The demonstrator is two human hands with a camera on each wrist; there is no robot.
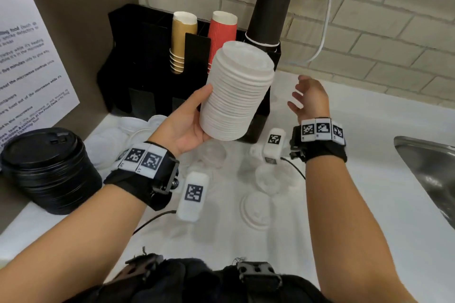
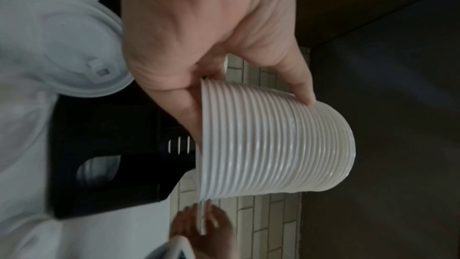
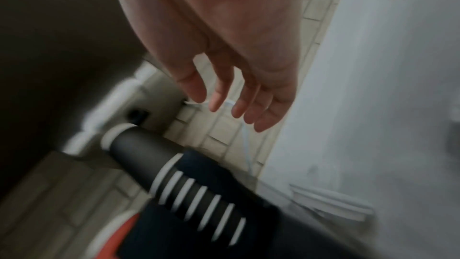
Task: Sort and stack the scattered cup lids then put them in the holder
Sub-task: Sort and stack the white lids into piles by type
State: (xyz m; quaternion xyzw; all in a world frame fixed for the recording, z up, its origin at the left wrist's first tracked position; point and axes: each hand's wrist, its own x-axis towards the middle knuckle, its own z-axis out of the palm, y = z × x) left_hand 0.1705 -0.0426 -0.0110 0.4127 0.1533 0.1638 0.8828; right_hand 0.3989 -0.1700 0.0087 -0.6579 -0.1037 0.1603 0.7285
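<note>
My left hand (image 1: pixel 189 120) grips a tall stack of white lids (image 1: pixel 236 91), tilted, in the air in front of the black holder (image 1: pixel 152 61). The left wrist view shows that stack of white lids (image 2: pixel 273 141) on its side, with my thumb and fingers (image 2: pixel 298 86) round its lower rings. Just right of the stack, my right hand (image 1: pixel 307 96) hovers with relaxed fingers (image 3: pixel 224 97) and holds nothing. A stack of black lids (image 1: pixel 49 170) stands on the counter at the left. Loose white and clear lids (image 1: pixel 256 209) lie scattered on the white counter.
The holder carries gold cups (image 1: pixel 182 42), red cups (image 1: pixel 221 34) and a tall stack of black cups (image 1: pixel 270 10). A steel sink (image 1: pixel 433 172) lies at the right edge. A brick wall with a white cable (image 1: pixel 325 22) stands behind. A notice sheet (image 1: pixel 27 56) hangs at the left.
</note>
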